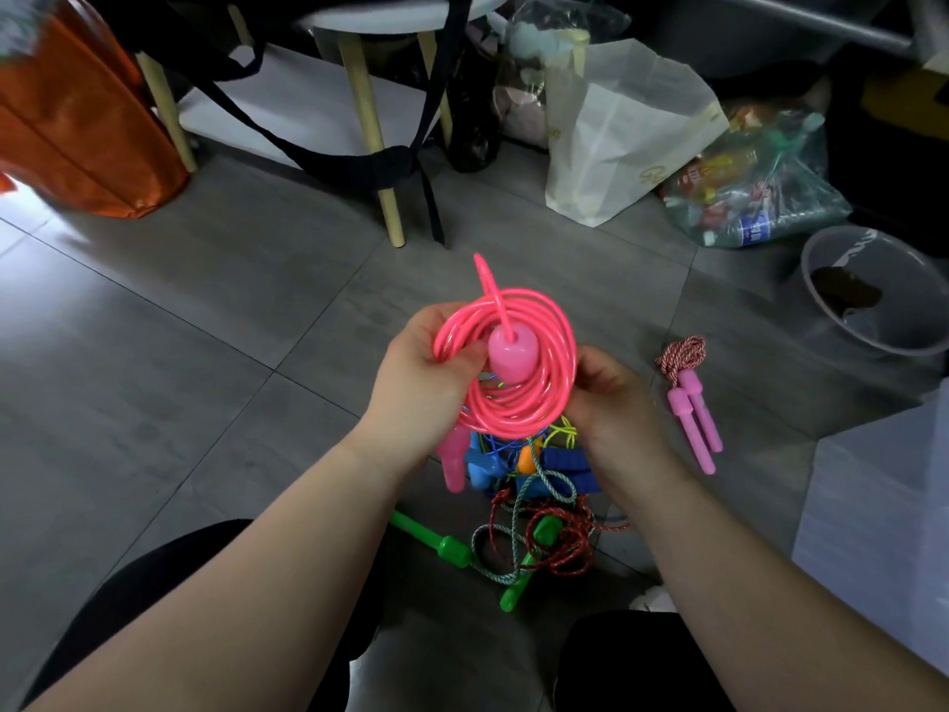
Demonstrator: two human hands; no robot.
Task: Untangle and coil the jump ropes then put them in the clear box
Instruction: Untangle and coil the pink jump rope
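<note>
Grey floor tiles [215, 310] are lying under your hands. Your left hand [416, 382] is pinching the pink coiled rope [513, 352] between thumb and fingers; your right hand [611, 403] is curling behind its right edge.

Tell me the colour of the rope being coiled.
Bright pink coiled rope, seen in the head view.

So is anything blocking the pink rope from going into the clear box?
Cannot tell: no box clearly shows in this view. Both hands, left and right, hold the coiled pink rope above the tangled pile, with nothing covering it.
</note>
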